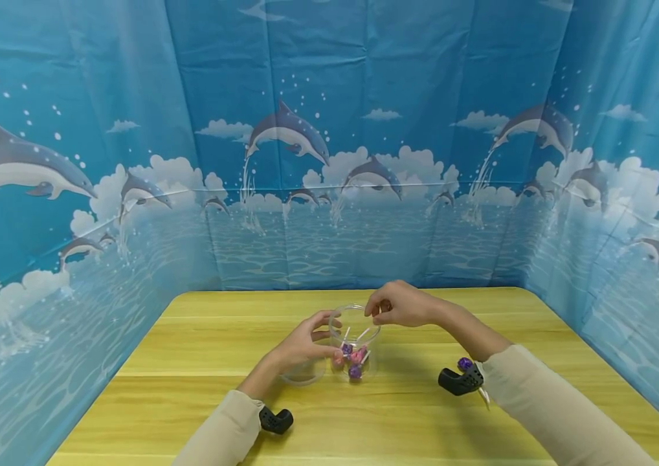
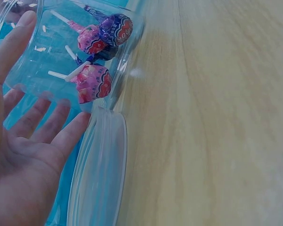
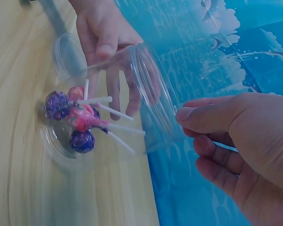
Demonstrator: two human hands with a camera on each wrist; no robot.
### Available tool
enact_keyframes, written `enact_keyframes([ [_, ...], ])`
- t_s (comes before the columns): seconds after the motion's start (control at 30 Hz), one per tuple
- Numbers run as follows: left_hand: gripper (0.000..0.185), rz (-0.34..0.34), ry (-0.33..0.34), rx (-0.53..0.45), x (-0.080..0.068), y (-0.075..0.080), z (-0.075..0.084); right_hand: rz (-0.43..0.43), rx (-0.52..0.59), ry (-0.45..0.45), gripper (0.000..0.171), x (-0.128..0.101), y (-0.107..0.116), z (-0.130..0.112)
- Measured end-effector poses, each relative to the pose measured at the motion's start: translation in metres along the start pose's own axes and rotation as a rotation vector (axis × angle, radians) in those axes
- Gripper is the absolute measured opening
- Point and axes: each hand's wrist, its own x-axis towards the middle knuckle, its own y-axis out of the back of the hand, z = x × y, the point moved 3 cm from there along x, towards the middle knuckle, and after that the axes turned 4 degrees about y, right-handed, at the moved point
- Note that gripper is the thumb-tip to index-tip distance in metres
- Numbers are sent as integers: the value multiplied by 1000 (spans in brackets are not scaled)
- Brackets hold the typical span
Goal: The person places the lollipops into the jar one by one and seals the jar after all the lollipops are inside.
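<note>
A clear jar (image 1: 355,335) stands upright on the table with several lollipops (image 1: 358,355) inside, in pink and purple wrappers with white sticks. My left hand (image 1: 306,340) holds the jar's side, thumb near me and fingers spread around it. At the right of the jar's rim is my right hand (image 1: 402,304), thumb and forefinger close together. In the right wrist view, the right thumb tip overlaps the rim; whether the fingers pinch anything is unclear. A clear round lid (image 2: 101,174) lies left of the jar, close to the left hand.
One purple lollipop (image 1: 465,364) lies on the wooden table (image 1: 207,362), partly hidden by the black wrist mount (image 1: 459,382) under the right forearm. A second black mount (image 1: 277,421) sits at the left wrist. A blue dolphin-print curtain (image 1: 329,246) rises behind the table.
</note>
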Motion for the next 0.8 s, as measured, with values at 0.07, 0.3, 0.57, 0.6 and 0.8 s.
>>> enact_keyframes([
  [0.07, 72, 2, 0, -3, 0, 0, 0, 8, 7, -12, 16, -4, 2, 1],
  [0.3, 74, 4, 8, -8, -1, -1, 0, 30, 12, -17, 15, -18, 7, 8],
  [0.57, 75, -2, -3, -6, -2, -1, 2, 41, 22, -55, 15, -37, 12, 11],
  [0.6, 75, -2, -1, -7, -3, -1, 2, 45, 18, -59, 15, -40, 13, 12],
  [0.8, 77, -4, 3, -6, -3, 0, 1, 56, 8, -82, 14, -56, 18, 16],
])
